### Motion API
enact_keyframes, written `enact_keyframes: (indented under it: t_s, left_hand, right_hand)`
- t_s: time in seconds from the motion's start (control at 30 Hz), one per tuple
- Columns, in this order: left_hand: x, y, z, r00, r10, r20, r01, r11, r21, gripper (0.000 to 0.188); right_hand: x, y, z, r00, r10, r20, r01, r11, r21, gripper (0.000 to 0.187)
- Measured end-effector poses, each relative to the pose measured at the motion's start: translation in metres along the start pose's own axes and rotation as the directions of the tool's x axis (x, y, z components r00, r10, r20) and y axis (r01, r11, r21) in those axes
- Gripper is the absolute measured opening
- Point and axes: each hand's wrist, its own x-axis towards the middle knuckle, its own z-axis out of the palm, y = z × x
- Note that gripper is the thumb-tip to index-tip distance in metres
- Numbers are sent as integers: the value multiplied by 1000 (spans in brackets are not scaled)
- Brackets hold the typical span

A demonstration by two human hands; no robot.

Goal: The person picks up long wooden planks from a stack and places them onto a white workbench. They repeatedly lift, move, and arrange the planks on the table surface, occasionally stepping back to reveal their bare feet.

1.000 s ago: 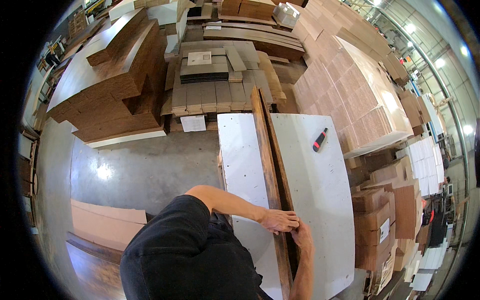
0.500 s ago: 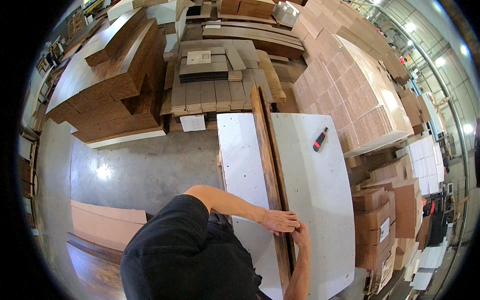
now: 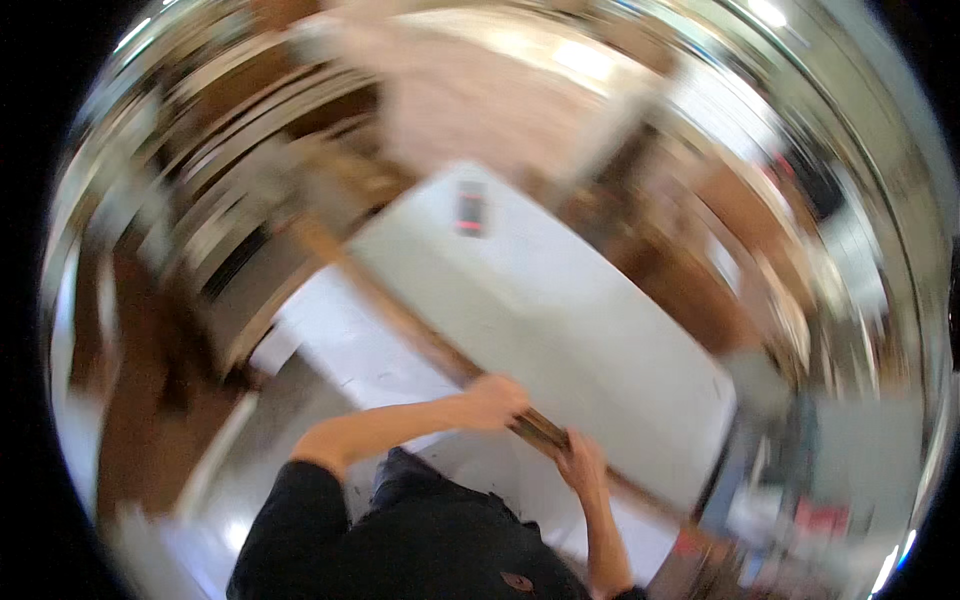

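The picture is blurred by head motion. A long brown wooden plank [image 3: 400, 320] lies slantwise across a white table [image 3: 560, 320]. My left hand [image 3: 492, 400] is closed on the plank's near part. My right hand [image 3: 580, 462] grips the same plank a little nearer to me. My black sleeve and torso fill the lower middle. A small red and black marker-like thing [image 3: 470, 208] lies on the table's far side.
Blurred stacks of brown wooden boards [image 3: 200, 250] stand to the left and far side. Pale stacked sheets [image 3: 480, 90] are at the top. Cardboard boxes and clutter [image 3: 790, 480] crowd the right. Grey floor [image 3: 250, 450] shows at the lower left.
The view has swung sharply and turned blurry, so the table and plank now run slantwise. Both hands stay on the plank's near end.
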Motion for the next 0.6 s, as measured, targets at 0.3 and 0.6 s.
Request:
enact_keyframes:
  t_s: [0.3,0.6]
  left_hand:
    - [52,-30,-15,981,-46,190,63,994,-84,52]
    - [16,7,-10,992,-72,107,72,997,1,41]
  right_hand:
    - [34,50,26,977,-29,-213,19,999,-50,46]
    - [-12,22,22,985,41,-170,-33,998,47,41]
